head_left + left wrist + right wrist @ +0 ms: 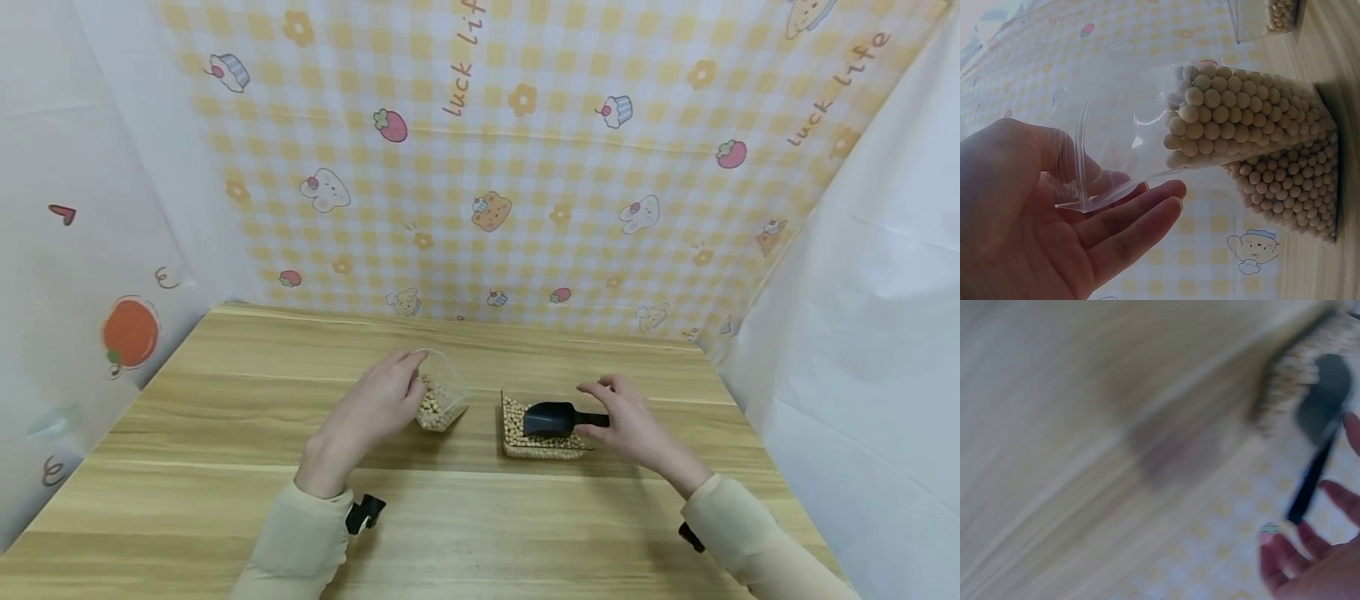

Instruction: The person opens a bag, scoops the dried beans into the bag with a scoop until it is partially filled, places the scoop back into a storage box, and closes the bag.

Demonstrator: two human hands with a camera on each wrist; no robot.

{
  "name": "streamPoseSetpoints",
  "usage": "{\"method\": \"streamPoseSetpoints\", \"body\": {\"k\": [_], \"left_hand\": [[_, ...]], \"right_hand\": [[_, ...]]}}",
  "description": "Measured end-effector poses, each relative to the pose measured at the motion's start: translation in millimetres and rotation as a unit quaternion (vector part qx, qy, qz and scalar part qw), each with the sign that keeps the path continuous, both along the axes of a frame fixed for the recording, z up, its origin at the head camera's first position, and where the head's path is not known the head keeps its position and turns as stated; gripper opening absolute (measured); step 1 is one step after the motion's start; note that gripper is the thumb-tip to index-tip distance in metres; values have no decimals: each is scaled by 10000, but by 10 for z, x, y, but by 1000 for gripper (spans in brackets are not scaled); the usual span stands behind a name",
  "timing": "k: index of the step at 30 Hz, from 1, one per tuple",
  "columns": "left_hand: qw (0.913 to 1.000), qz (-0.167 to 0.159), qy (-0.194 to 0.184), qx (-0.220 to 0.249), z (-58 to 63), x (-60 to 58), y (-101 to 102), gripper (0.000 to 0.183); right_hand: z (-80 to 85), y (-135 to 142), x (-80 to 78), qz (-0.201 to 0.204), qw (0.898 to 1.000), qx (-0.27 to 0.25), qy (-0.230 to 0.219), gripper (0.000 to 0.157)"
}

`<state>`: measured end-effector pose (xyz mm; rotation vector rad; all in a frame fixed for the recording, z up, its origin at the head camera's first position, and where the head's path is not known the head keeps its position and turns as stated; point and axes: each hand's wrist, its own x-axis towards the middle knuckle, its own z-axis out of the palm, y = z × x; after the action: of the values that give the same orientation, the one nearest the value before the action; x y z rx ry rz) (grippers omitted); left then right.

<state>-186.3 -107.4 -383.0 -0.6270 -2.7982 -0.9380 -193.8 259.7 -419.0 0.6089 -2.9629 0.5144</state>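
Note:
A clear plastic zip bag (1129,125), partly filled with round beige beans (1229,112), stands on the table left of center. My left hand (382,396) holds its upper edge between thumb and fingers; other fingers extend beneath it in the left wrist view. Right of the bag, a clear rectangular container (543,454) holds more such beans. A black scoop (551,419) lies on those beans, its handle pointing right. Around that handle my right hand (630,421) has its fingers spread, the thumb close to it. The blurred right wrist view shows the handle's end (1297,512) uncovered.
The wooden table (450,533) runs back to a yellow checked cloth (525,250) hung behind it. White sheets flank it on the left (67,167) and right (862,358). Black mounts (365,514) are worn at both wrists.

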Motion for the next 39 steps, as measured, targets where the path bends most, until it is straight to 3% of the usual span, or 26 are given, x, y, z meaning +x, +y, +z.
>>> {"method": "streamPoseSetpoints", "body": {"k": [3,8,17,23,31,34,39], "left_hand": [[10000,-6,-63,14,-1,3,-10,48],[9999,58,-97,-25,-8,-3,-31,49],[10000,36,-10,-24,-22,-27,-35,48],[10000,51,5,-79,-24,-33,-29,48],[9999,90,-32,-62,-30,-35,-21,47],[9999,106,-75,-30,-29,-34,-32,47],[9999,71,-73,-31,-17,-32,-50,47]], "right_hand": [[116,-133,48,-102,9997,238,-41,64],[224,-476,103,4,9994,349,45,62],[250,-1048,100,349,9953,-843,327,48],[278,-1315,82,540,9848,-1637,-225,39],[214,-1524,25,683,9667,-2191,-1132,33],[181,-1570,13,858,9682,-2204,-812,27],[74,-1637,-41,1459,9704,-1870,446,12]]}}
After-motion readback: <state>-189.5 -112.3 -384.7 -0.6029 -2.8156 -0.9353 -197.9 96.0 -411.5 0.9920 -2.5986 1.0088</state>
